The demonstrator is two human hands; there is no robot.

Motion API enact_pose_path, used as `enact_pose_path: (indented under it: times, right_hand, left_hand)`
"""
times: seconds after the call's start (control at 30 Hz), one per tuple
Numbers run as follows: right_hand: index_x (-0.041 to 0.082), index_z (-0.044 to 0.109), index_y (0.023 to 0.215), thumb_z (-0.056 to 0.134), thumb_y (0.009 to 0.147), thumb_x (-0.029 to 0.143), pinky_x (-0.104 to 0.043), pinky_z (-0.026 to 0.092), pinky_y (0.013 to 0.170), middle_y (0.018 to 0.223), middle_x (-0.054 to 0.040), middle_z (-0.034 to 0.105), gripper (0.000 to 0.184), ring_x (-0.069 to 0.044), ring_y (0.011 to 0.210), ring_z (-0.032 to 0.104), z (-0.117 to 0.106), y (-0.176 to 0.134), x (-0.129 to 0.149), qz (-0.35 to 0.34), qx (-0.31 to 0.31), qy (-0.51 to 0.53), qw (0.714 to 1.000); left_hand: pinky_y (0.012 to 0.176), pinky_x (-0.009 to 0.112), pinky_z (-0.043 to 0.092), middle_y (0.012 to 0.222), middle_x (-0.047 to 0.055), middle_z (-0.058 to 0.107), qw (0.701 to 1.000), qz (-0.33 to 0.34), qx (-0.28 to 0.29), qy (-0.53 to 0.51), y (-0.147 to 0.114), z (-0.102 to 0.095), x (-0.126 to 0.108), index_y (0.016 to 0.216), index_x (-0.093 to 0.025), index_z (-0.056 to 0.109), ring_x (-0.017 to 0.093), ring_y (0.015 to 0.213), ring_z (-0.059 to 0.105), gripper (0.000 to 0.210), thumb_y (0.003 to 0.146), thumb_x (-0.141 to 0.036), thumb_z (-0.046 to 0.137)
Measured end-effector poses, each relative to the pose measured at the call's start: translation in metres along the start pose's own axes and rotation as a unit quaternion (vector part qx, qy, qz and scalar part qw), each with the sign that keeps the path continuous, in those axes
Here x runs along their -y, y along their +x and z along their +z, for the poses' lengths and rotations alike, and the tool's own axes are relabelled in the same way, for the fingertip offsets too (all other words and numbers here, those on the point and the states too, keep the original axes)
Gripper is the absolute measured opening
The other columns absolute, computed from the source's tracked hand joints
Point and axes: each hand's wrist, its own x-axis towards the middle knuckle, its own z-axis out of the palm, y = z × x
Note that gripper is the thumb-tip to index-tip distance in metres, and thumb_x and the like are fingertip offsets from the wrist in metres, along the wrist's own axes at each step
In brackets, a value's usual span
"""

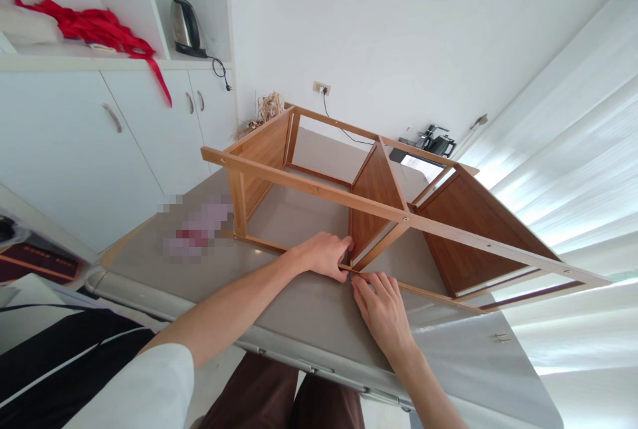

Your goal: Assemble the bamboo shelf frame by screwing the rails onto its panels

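Note:
A wooden shelf rack [319,191] lies on its side across the grey table, with several brown shelf boards between its rails. My left hand [323,255] is closed around the near lower rail [266,244], close to the foot of the middle shelf board [371,196]. Just to its right, my right hand [381,306] is closed, its fingertips pinched against the same rail joint. Whatever sits between those fingertips is too small and hidden to name. Two small brass-coloured screws or pins [502,337] rest on the table right of my right hand.
The grey table [299,323] has a rounded near edge above my legs. A blurred patch [199,230] covers something at its left. Behind stand dried stalks [269,107] and a black appliance [441,143]. White curtains [588,216] hang at right; a kettle [187,27] sits in the cabinet.

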Motion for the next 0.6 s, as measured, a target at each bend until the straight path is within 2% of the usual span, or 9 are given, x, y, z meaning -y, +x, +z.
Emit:
enact_pose_path:
  times: [0.17,0.33,0.6]
  right_hand:
    - [0.02,0.066,0.095,0.052,0.097,0.019,-0.035,0.036,0.078,0.088,-0.0055,0.065,0.014,-0.02,0.085,0.056,0.0043,-0.0021,0.0004,0.034,-0.025,0.033,0.999]
    - [0.022,0.067,0.089,0.053,0.098,0.023,-0.034,0.037,0.077,0.086,-0.0038,0.066,0.017,-0.019,0.084,0.056,0.0078,-0.0044,-0.0018,0.064,-0.025,0.088,0.994]
    - [0.022,0.067,0.098,0.048,0.1,0.024,-0.036,0.045,0.08,0.095,-0.0061,0.065,0.019,-0.02,0.088,0.057,0.0083,-0.0074,-0.0038,0.071,-0.021,0.143,0.987]
  left_hand:
    - [0.055,0.032,0.039,0.077,-0.003,0.072,1.0,-0.006,0.006,-0.004,-0.0007,-0.0027,-0.0016,0.101,-0.023,0.049,0.024,0.072,0.069,0.047,0.066,-0.046,0.071]
    - [0.055,0.032,0.039,0.077,-0.003,0.071,1.0,-0.008,0.013,-0.005,-0.0001,-0.0024,-0.0013,0.101,-0.023,0.049,0.024,0.071,0.069,0.047,0.066,-0.045,0.071]
    - [0.058,0.031,0.042,0.08,-0.001,0.072,1.0,-0.015,0.015,-0.013,-0.0002,-0.003,-0.0026,0.104,-0.022,0.05,0.024,0.074,0.07,0.049,0.066,-0.044,0.072]
